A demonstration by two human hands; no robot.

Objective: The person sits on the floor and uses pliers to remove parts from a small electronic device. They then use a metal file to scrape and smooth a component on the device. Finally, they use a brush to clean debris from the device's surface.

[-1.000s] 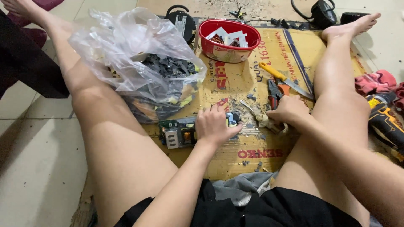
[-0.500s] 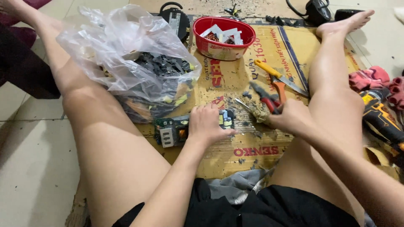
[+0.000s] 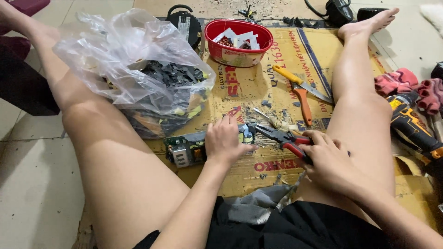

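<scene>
Since the earlier frame, red-handled pliers (image 3: 285,138) are seen taken up in the right hand (image 3: 328,159), whose fingers are clenched around the handles, and the pliers' nose is brought against the right end of the circuit board (image 3: 194,148). That green board is lying flat on the cardboard sheet (image 3: 258,87) spread over the floor between the person's outstretched legs, and it is pressed down by the left hand (image 3: 226,140), palm down, with the fingers spread over its right half rather than closed around it. Just behind the board a clear plastic bag (image 3: 134,69) filled with dark scrap pieces is resting against the left thigh. Farther back on the cardboard a red plastic bowl (image 3: 240,41) holding white and dark bits is placed, and orange-handled shears (image 3: 301,90) are laid beside the right leg. Beyond that leg, on the tiled floor, a yellow-and-black power drill (image 3: 413,127) is lying next to red work gloves (image 3: 406,85).
</scene>
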